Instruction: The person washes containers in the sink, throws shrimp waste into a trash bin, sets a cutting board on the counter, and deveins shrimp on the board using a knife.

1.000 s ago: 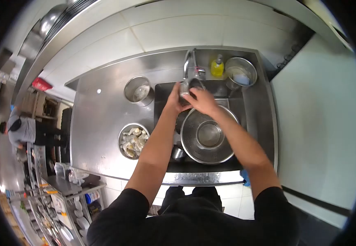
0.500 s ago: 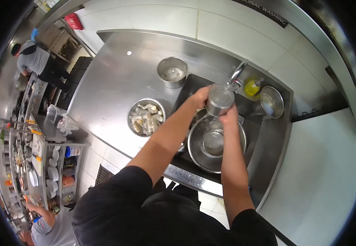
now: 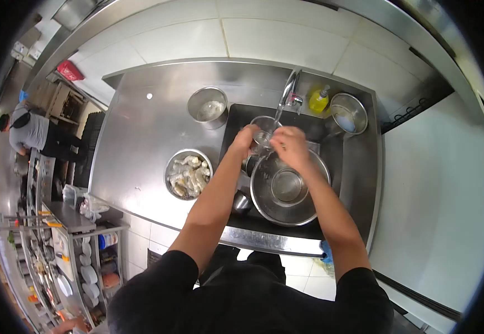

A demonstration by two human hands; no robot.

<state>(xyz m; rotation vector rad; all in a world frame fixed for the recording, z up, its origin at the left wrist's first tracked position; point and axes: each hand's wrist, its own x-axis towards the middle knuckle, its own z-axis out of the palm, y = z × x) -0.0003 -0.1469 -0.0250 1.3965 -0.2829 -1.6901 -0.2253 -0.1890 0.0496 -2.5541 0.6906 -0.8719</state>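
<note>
Under the running faucet [image 3: 289, 92], my left hand [image 3: 245, 141] is closed around the side of a small round cup-like vessel [image 3: 262, 138]; its exact kind is unclear. My right hand [image 3: 291, 146], slightly blurred, has its fingers curled at the vessel's right side; what they hold is hidden. Just behind my hands shows the rim of a round metal container [image 3: 265, 118]. Below them in the sink [image 3: 342, 183] sits a large metal bowl [image 3: 312, 209] with a round strainer-like piece [image 3: 287, 186] in it. A small metal cup [image 3: 242, 202] lies left of the bowl.
Left on the steel counter [image 3: 136, 133] stand a bowl of peeled-looking pale pieces [image 3: 189, 177] and a metal pot [image 3: 207, 108]. A yellow soap bottle [image 3: 319, 100] and another metal pot [image 3: 349, 113] are behind the sink. A co-worker [image 3: 36, 131] stands far left.
The metal pot that both hands held bottom-up is no longer between them. My hands have come lower, to a smaller vessel under the water, and the view has shifted.
</note>
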